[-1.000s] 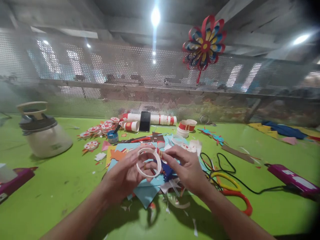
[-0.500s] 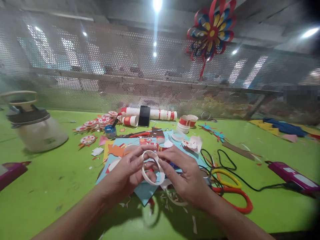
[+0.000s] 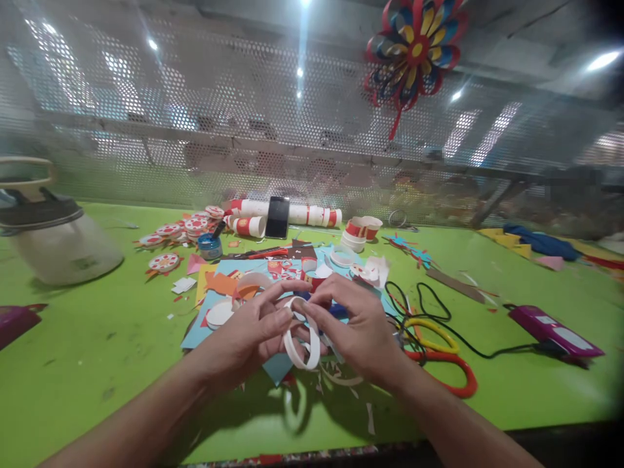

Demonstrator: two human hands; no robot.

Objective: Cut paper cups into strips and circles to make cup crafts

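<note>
A white paper ring [image 3: 312,348] hangs upright between my two hands, above the near edge of the light blue paper [image 3: 199,325]. My left hand [image 3: 248,331] pinches its upper left part between thumb and fingers, with other fingers behind the ring. My right hand [image 3: 358,325] is closed at the ring's upper right, thumb and index finger pressed together on its rim. Under the hands lie a white disc [image 3: 220,314], orange paper [image 3: 221,284] and small scraps.
A phone [image 3: 277,218] stands against white tubes at the back. Scissors with red handles [image 3: 465,377], a black cord [image 3: 480,351] and a purple device [image 3: 556,331] lie right. A large jar [image 3: 68,250] stands left, near red-and-white discs [image 3: 164,262].
The ring has turned more side-on and looks narrower, and my right hand has shifted slightly left on it. The whole view has shifted a little, with the table's near edge now showing.
</note>
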